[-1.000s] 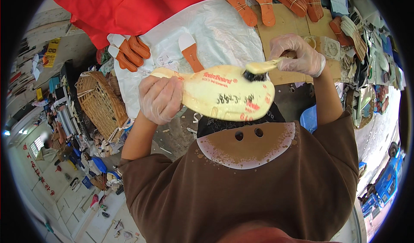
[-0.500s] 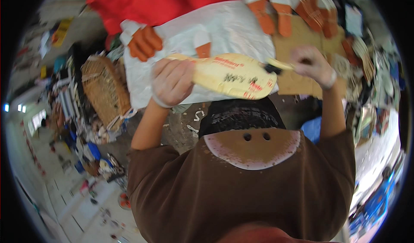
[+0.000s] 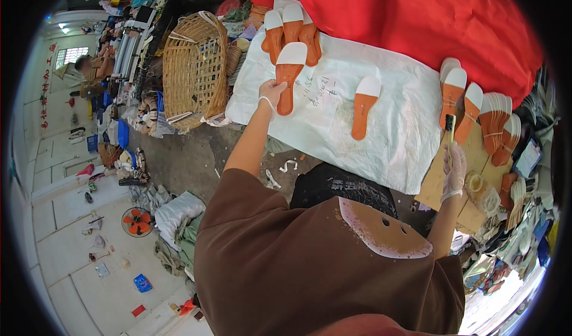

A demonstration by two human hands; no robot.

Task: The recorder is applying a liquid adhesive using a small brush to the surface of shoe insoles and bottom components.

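My left hand (image 3: 271,91), in a thin glove, grips the edge of a brown shoe insole with a white toe end (image 3: 289,72), brown side up. This insole is just below a group of similar insoles (image 3: 307,35) on the white sheet (image 3: 333,136). My right hand (image 3: 455,166), also gloved, holds a small brush (image 3: 451,134) with a pale handle upright, its black bristles at the top. Another single insole (image 3: 365,108) lies on the sheet between my hands. More insoles (image 3: 454,91) lie beyond the brush, at the sheet's right edge.
Red cloth (image 3: 405,20) covers the far side. Left of the sheet stands a wicker basket (image 3: 190,67). Cardboard (image 3: 435,187) lies at the right, with a small round container (image 3: 475,184) and bundled insoles (image 3: 494,121). A person (image 3: 95,70) sits at the far left.
The insole in my left hand went from in front of me, pale printed underside showing, to the far left of the sheet, brown side up. My right hand lowered, brush turned upright. The view swung too.
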